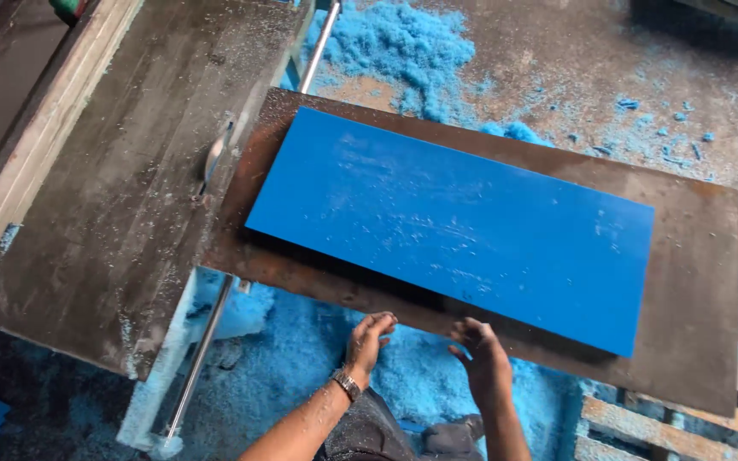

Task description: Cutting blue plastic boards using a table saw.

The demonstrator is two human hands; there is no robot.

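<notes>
Blue panel (450, 226), flat and rectangular, lies slantwise on a larger brown backing board (694, 282), which shows as a rusty margin on all sides. Its surface is dusted with pale shavings (no label, print or sign is visible anywhere on it). The board's left end overlaps the desk (104, 213), a grey, dust-caked saw bench, just beside the saw blade (213, 158) that rises from its slot.

Both hands sit at the near edge of the brown board, close together. The left hand (369, 337), a watch on its wrist, has its fingers curled over the edge; the right hand (482, 354) rests with fingers bent against the same edge. Neither is closed round a loose object; both touch only the board's rim.

Step in hand, as judged from this pose: positioning the board and panel against the blade line. The next move would seem to call for an even push from both hands, keeping the panel from sliding on its backing and the fingers well away from the blade.

Surroundings: a metal guide rail (207, 341) runs under the desk's edge; a wooden fence (40, 145) lines the desk's far-left side; blue sawdust (403, 38) lies heaped on the floor beyond and beneath the hands; a slatted pallet (668, 427) shows at lower right.
</notes>
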